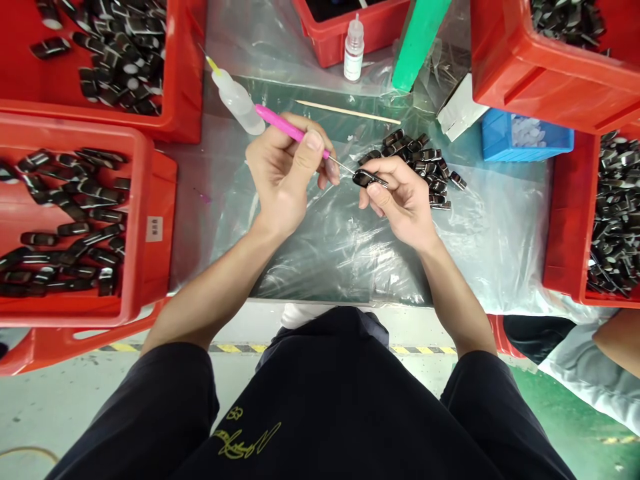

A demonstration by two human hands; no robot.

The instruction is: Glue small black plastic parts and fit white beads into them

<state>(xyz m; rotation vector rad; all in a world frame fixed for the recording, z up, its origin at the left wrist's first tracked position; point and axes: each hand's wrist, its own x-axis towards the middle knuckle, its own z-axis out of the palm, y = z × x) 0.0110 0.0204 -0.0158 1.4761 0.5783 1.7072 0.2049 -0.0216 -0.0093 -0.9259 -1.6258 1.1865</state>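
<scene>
My left hand (290, 167) is closed around a pink-handled tool (280, 123) with a thin metal shaft, like a small hook or pick. Its tip meets, or comes very near, a glossy black part (364, 177) pinched between the thumb and fingers of my right hand (400, 200). The part is small and oval at one end; its exact kind is unclear. Just beyond my right hand lies a pile of similar black parts (425, 160) on the plastic-covered table (345, 253). Behind my left hand lies a squeeze bottle (237, 100) with a yellow needle tip.
Red bins with black parts stand left (135, 220) and right (570, 227). A wooden stick (347, 112), a dropper bottle (354, 50), a green post (417, 47) and a blue box (527, 143) are at the back. Another person's arm (620, 340) shows at right.
</scene>
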